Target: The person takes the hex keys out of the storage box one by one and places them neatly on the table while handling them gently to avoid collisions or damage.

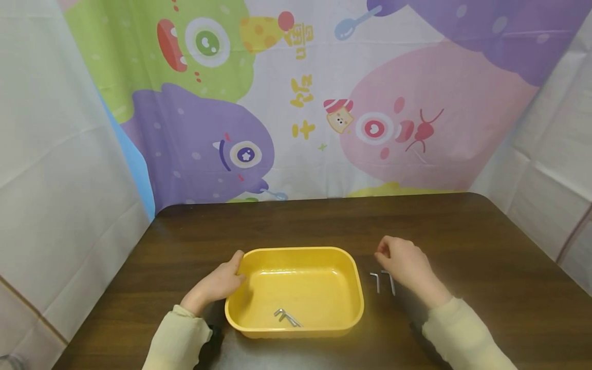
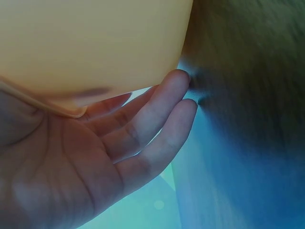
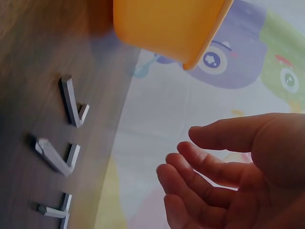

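Note:
A yellow plastic tray point(image 1: 296, 331) sits on the table, and my left hand point(image 1: 222, 280) grips its left rim, thumb over the edge. In the left wrist view, the fingers of that left hand point(image 2: 138, 138) curve along the outer wall of the tray point(image 2: 114, 47). A few L-shaped hex keys point(image 1: 288, 317) lie together near the tray's front wall. Right of the tray, my right hand point(image 1: 407, 259) hovers with nothing in it, fingers loosely bent. Below it are more hex keys point(image 1: 377, 282); the right wrist view shows several, including one hex key point(image 3: 70, 102) nearest the tray.
The dark wooden table point(image 1: 185, 241) extends to a cartoon-printed curtain point(image 1: 296, 169) at the back. White cloth hangs on the left point(image 1: 69, 154) and on the right point(image 1: 559, 169).

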